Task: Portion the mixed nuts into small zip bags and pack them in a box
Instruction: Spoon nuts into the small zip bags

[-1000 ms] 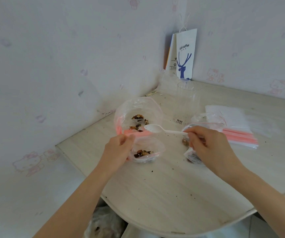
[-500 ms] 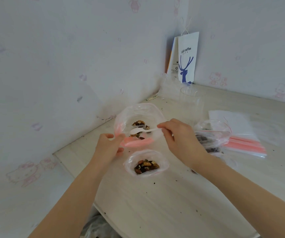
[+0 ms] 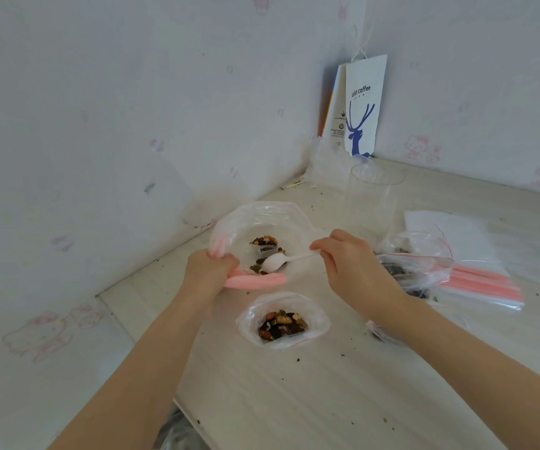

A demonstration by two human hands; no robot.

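A large clear zip bag with a pink seal stands open on the table, with mixed nuts at its bottom. My left hand grips its pink rim at the near left. My right hand pinches the handle of a white plastic spoon, whose bowl is down inside the large bag among the nuts. In front of it a small zip bag sits open, partly filled with nuts. Another small bag with nuts lies right of my right hand.
A stack of flat zip bags with pink seals lies at the right. A clear plastic cup and a white paper coffee bag stand in the corner. Crumbs dot the table. Walls close off the left and back.
My right hand moved left from the right-hand bags and lowered the spoon into the large bag. My left hand shifted from the small bag to the large bag's pink rim.
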